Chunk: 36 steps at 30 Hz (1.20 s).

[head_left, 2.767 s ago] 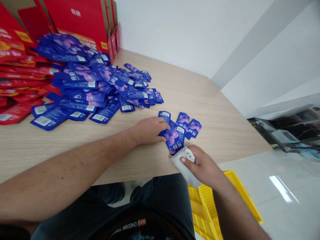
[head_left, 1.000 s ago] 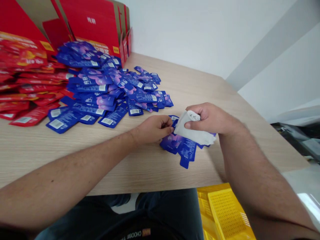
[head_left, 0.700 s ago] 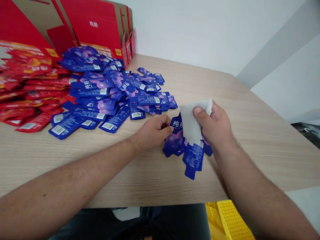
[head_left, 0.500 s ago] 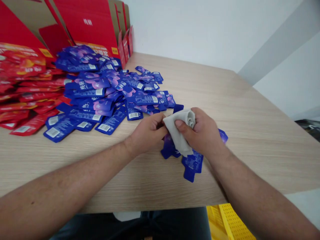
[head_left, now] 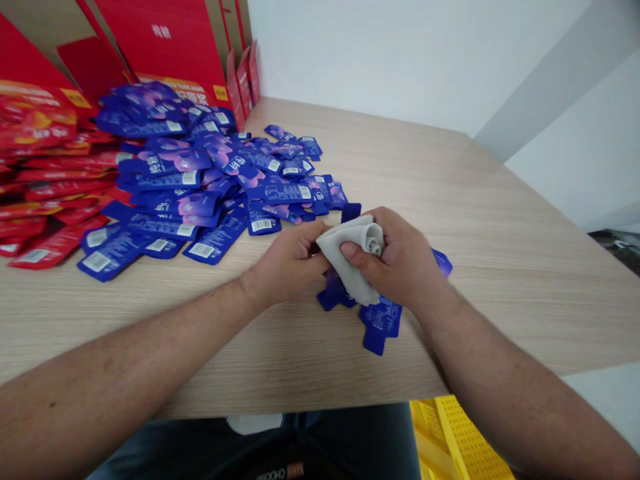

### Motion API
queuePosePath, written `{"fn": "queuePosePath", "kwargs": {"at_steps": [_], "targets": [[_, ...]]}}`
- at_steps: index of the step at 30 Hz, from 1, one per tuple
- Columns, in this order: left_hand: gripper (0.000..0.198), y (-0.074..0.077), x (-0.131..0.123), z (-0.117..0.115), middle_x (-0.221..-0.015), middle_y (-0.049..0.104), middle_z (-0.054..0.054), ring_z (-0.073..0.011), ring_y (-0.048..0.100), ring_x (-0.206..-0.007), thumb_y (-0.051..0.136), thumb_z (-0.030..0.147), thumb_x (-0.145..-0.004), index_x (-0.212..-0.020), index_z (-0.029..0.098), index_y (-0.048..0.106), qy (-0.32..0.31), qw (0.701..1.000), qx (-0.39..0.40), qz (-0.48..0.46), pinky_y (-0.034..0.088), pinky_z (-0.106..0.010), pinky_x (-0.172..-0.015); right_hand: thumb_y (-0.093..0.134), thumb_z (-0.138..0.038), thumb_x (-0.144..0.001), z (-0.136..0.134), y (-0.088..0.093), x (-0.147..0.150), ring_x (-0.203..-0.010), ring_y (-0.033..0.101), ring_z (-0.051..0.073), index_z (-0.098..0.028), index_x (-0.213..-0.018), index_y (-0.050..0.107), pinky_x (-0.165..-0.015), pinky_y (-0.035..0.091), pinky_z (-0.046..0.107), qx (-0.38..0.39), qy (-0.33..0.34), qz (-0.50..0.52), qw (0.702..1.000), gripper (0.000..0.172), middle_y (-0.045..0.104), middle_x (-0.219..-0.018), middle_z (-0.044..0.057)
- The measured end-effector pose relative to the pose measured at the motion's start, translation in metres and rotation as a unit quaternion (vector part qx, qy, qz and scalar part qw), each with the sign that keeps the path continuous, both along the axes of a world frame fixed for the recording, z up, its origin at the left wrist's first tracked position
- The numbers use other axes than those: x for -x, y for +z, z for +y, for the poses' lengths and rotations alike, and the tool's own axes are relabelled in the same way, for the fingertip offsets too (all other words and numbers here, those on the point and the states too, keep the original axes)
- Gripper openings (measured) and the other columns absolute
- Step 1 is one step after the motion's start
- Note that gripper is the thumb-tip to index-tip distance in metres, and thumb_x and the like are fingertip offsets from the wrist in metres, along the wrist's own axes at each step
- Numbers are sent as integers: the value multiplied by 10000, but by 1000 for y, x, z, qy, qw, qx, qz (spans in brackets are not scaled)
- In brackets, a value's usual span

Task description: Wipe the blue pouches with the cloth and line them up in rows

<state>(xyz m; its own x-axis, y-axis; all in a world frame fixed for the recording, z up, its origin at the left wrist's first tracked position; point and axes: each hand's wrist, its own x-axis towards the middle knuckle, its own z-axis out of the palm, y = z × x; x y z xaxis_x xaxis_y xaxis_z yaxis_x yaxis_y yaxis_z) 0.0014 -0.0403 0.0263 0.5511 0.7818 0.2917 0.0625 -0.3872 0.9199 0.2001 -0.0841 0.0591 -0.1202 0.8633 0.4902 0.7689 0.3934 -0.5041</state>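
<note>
So the whole scene sits on a light wood-grain table (head_left: pixel 450 200), and the action is near its front edge, right of center. The right hand (head_left: pixel 400 257) is curled tight around a bunched white cloth (head_left: pixel 347 257), thumb on top, so it's definitely got hold of it. The cloth's long axis runs roughly front to back, with a rolled end up by the right hand's fingers and a flat tail hanging down toward the front edge. The left hand (head_left: pixel 285 263) is half curled against the cloth's left side, but its fingertips are hidden, so I can't tell if it's pinching anything. Under both hands there's a small bunch of blue foil pouches, and one blue pouch (head_left: pixel 381 323) sticks out with its narrow end aimed at the front edge. Farther left on the table is a big heap of blue pouches (head_left: pixel 200 183), then red pouches (head_left: pixel 55 180) and red cardboard boxes (head_left: pixel 160 47) at the back, with a yellow plastic crate (head_left: pixel 463 437) below the front edge
</note>
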Motion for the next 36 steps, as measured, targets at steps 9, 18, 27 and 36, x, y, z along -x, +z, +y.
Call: {"fn": "queuePosePath", "kwargs": {"at_steps": [9, 18, 27, 36], "targets": [[108, 2, 0, 0, -724, 575, 22, -138, 518, -682, 636, 217, -837, -759, 198, 564, -11, 1000, 4, -14, 412, -289, -650, 656, -483, -908, 2, -2, -3, -710, 564, 189, -251, -859, 542, -635, 406, 327, -2, 0, 9, 1000, 264, 595, -765, -2], [184, 3, 4, 0, -712, 521, 16, -144, 458, -690, 613, 191, -781, -669, 216, 470, -43, 998, -50, 26, 360, -306, -661, 655, -518, -894, 6, 0, -10, -673, 538, 179, -248, -830, 548, -616, 391, 325, 17, -43, 46, 998, 297, 597, -744, -8], [141, 10, 6, -3, -729, 535, 2, -154, 489, -705, 581, 147, -745, -666, 214, 485, -76, 993, -63, 64, 370, -313, -656, 653, -474, -887, 8, 1, -13, -677, 554, 181, -245, -841, 566, -631, 413, 331, 31, -58, 72, 995, 250, 606, -737, -9], [211, 1, 0, -1, -717, 559, 18, -141, 529, -668, 651, 203, -770, -689, 216, 457, -22, 996, 80, -21, 458, -304, -633, 651, -467, -896, 10, -5, -14, -687, 566, 193, -247, -857, 554, -640, 429, 349, 16, -94, 72, 993, 243, 618, -757, 0]]}}
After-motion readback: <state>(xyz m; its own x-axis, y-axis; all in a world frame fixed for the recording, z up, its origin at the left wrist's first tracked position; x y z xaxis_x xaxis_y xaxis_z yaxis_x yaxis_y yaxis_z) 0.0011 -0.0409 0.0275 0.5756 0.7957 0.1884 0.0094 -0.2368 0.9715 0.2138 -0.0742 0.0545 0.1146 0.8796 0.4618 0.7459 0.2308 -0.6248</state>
